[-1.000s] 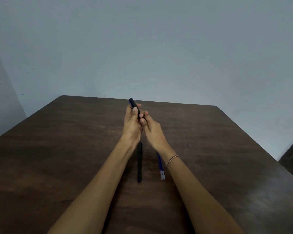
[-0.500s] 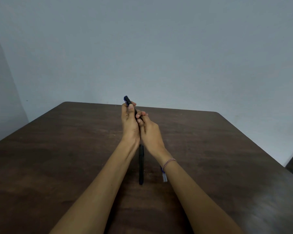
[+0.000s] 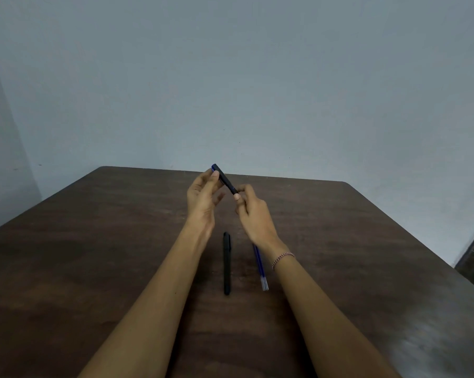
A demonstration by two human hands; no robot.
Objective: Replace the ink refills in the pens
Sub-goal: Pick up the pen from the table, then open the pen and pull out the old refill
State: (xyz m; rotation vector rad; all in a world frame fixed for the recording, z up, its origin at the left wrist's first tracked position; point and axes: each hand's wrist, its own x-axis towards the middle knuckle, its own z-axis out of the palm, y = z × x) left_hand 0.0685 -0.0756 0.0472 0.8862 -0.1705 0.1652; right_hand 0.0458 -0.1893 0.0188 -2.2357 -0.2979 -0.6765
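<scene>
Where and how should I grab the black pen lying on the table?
Probably mid-barrel, from above, pinching its left and right sides. The black pen lies flat, pointing away from the person, with bare table either side; the blue refills lie apart to its right.

Thin pink-white bracelet [image 3: 283,259], R wrist

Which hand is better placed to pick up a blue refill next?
Probably the right hand: the blue refills lie just beneath its wrist; the lying pen separates them from the left hand, which pinches the held pen.
</scene>
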